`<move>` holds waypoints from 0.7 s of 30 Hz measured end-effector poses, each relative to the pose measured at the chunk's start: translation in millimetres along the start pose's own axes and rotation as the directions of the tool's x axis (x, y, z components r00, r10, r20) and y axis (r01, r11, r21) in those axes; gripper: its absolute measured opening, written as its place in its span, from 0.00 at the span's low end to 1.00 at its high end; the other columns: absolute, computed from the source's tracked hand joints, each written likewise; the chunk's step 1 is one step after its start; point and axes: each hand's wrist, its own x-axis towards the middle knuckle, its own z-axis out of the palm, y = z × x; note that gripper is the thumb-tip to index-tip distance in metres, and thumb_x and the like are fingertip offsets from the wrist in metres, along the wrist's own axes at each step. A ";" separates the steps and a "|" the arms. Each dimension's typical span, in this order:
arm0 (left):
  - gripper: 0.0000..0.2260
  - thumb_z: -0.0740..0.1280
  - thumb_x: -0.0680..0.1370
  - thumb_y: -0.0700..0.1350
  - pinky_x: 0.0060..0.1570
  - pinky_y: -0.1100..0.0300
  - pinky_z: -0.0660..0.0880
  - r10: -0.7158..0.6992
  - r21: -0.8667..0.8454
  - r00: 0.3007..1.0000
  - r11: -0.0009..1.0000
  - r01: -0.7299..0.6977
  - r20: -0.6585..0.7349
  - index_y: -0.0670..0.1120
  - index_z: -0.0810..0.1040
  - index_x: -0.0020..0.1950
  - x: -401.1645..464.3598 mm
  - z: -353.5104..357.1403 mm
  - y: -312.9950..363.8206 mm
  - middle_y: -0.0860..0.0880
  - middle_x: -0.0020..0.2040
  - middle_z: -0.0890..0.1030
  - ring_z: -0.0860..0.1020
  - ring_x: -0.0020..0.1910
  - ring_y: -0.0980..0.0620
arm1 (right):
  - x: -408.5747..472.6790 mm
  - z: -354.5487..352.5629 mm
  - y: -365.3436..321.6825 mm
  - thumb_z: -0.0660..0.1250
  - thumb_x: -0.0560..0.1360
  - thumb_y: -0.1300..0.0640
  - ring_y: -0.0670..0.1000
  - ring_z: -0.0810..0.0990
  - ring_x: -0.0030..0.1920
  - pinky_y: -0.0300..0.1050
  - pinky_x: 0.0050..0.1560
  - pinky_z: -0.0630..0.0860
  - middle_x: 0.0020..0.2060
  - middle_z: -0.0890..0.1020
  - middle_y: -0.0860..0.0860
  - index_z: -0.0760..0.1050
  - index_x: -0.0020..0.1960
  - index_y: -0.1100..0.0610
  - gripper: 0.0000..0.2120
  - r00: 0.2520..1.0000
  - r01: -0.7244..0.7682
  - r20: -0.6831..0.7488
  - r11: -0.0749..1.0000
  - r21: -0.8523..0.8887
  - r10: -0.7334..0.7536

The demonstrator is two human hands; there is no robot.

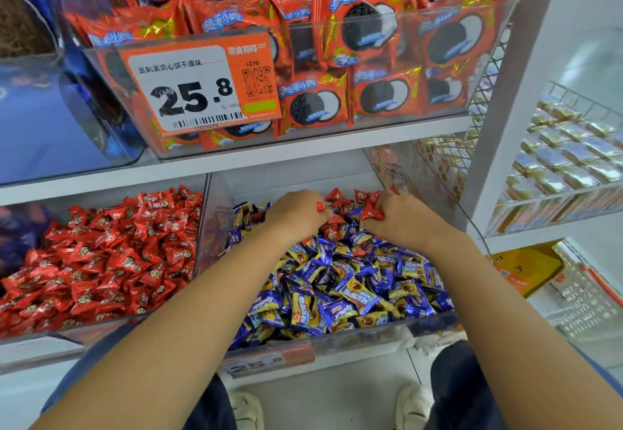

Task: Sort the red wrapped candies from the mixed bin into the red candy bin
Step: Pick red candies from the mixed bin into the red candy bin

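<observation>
Clear plastic mixed bin [435, 323] holds blue candies [340, 281] with red wrapped candies [340, 200] at the back. My left hand [296, 208] and right hand [397, 215] each grip some. Red candy bin [101, 323] sits left, full.

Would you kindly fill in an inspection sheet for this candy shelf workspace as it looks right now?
Surface: white shelf above the two candy bins.
Job's things: clear mixed bin of blue-and-yellow wrapped candies, red wrapped candies gathered at its back; clear red candy bin beside it, heaped full.
Clutter: nothing seen.
Grippers: left hand curled among the red candies; right hand pinches red candies.
Cables: nothing seen.
Surroundings: orange price tag on a bin of red cookie packets; wire rack of gold packets.
</observation>
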 end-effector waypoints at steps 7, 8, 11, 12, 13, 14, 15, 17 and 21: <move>0.30 0.65 0.75 0.63 0.59 0.52 0.72 0.056 0.407 0.941 0.892 -0.198 0.334 0.51 0.65 0.74 15.1 0.0 14.1 0.47 0.70 0.71 0.71 0.66 0.44 | -2.5 1.4 3.1 0.59 0.78 0.49 0.49 0.70 0.34 0.44 0.31 0.64 0.34 0.72 0.51 0.67 0.44 0.59 0.13 0.976 -0.057 0.206 0.997 -0.053 0.067; 0.32 0.64 0.74 0.65 0.58 0.52 0.73 0.047 0.421 0.932 0.883 -0.207 0.360 0.50 0.66 0.73 16.0 0.8 15.3 0.47 0.68 0.73 0.72 0.64 0.45 | -1.9 3.7 3.2 0.58 0.79 0.49 0.48 0.70 0.32 0.43 0.30 0.64 0.33 0.71 0.51 0.67 0.42 0.59 0.14 0.966 -0.064 0.246 0.995 -0.076 0.081; 0.29 0.63 0.73 0.67 0.48 0.55 0.75 0.031 0.444 0.926 0.871 -0.209 0.376 0.47 0.73 0.64 16.9 5.3 18.2 0.47 0.58 0.78 0.76 0.54 0.47 | 1.2 8.0 3.1 0.58 0.78 0.49 0.49 0.69 0.31 0.44 0.30 0.64 0.32 0.70 0.51 0.66 0.38 0.58 0.15 0.955 -0.082 0.276 0.992 -0.100 0.107; 0.26 0.63 0.74 0.66 0.44 0.56 0.74 0.043 0.455 0.932 0.864 -0.216 0.360 0.47 0.73 0.60 16.9 7.9 19.6 0.48 0.54 0.78 0.76 0.50 0.47 | 2.3 8.3 2.4 0.58 0.78 0.49 0.49 0.69 0.31 0.44 0.30 0.64 0.32 0.70 0.51 0.66 0.38 0.58 0.15 0.956 -0.087 0.272 0.992 -0.094 0.109; 0.22 0.63 0.75 0.63 0.41 0.56 0.72 0.062 0.466 0.938 0.855 -0.226 0.340 0.47 0.73 0.58 16.4 10.5 21.6 0.48 0.52 0.77 0.75 0.48 0.48 | 2.8 8.0 1.3 0.58 0.78 0.49 0.49 0.68 0.31 0.44 0.31 0.64 0.32 0.70 0.51 0.67 0.39 0.58 0.15 0.957 -0.090 0.267 0.992 -0.089 0.110; 0.19 0.62 0.76 0.61 0.40 0.56 0.70 0.085 0.477 0.942 0.845 -0.240 0.324 0.47 0.72 0.57 16.5 13.6 23.0 0.47 0.53 0.77 0.74 0.48 0.47 | 2.8 7.5 -0.1 0.58 0.78 0.49 0.49 0.68 0.32 0.44 0.31 0.64 0.32 0.70 0.51 0.67 0.40 0.59 0.14 0.958 -0.091 0.264 0.992 -0.084 0.110; 0.17 0.62 0.77 0.58 0.40 0.56 0.69 0.104 0.485 0.943 0.837 -0.254 0.316 0.47 0.72 0.58 16.5 16.3 24.4 0.46 0.54 0.77 0.75 0.50 0.46 | 2.7 7.2 -0.9 0.58 0.78 0.50 0.48 0.68 0.32 0.43 0.31 0.64 0.33 0.70 0.51 0.68 0.41 0.59 0.14 0.960 -0.089 0.260 0.993 -0.081 0.108; 0.13 0.61 0.79 0.53 0.40 0.56 0.68 0.127 0.467 0.945 0.845 -0.262 0.302 0.46 0.73 0.58 16.9 17.7 24.1 0.45 0.52 0.77 0.75 0.51 0.44 | 1.4 6.1 -0.6 0.58 0.79 0.50 0.48 0.68 0.33 0.42 0.30 0.63 0.34 0.71 0.51 0.68 0.42 0.59 0.14 0.962 -0.079 0.255 0.993 -0.086 0.098; 0.08 0.61 0.79 0.48 0.43 0.56 0.71 0.135 0.148 0.956 0.973 -0.178 0.260 0.48 0.76 0.54 14.0 7.1 3.3 0.48 0.49 0.77 0.75 0.47 0.47 | -1.0 -0.4 6.2 0.59 0.79 0.50 0.48 0.70 0.33 0.43 0.31 0.65 0.34 0.72 0.52 0.69 0.41 0.60 0.14 0.975 -0.070 0.207 0.996 -0.056 0.080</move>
